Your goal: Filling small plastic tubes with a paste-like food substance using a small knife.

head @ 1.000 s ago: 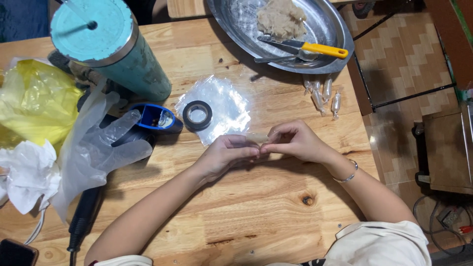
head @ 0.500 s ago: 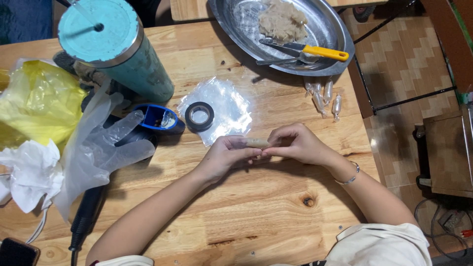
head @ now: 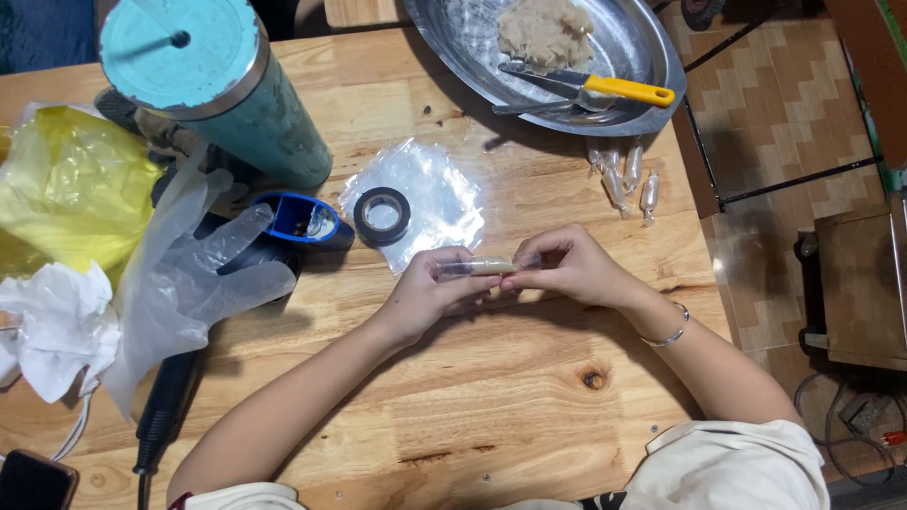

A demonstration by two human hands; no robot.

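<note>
Both hands meet over the middle of the wooden table [head: 491, 416], sharing 1 small roll of pale filling wrapped in clear plastic film [head: 484, 268], which lies level between them just above the tabletop. The left hand [head: 427, 300] pinches the roll's left end between thumb and fingertips, and the right hand [head: 567, 269] clamps the other end the same way, so each hand is closed on the roll; holding it by the 2 ends keeps the film taut and leaves the filled middle free. Just beyond the hands lies a flat sheet of clear plastic film [head: 436, 194] with a roll of black tape [head: 382, 215] resting on it, both within easy reach. Farther back sits a round metal tray [head: 652, 57] holding a mound of pale minced paste [head: 543, 28] and a yellow-handled utensil [head: 605, 88], placed near enough to serve as the supply. Beside the tray's near edge a cluster of about 4 small wrapped pieces [head: 628, 175] lies apart from the hands. To the left stand a teal tumbler with a lid [head: 222, 90], a small blue container [head: 300, 219], a clear disposable glove [head: 203, 274], a yellow plastic bag [head: 76, 194] and crumpled white tissue [head: 52, 326], all pushed aside.
</note>
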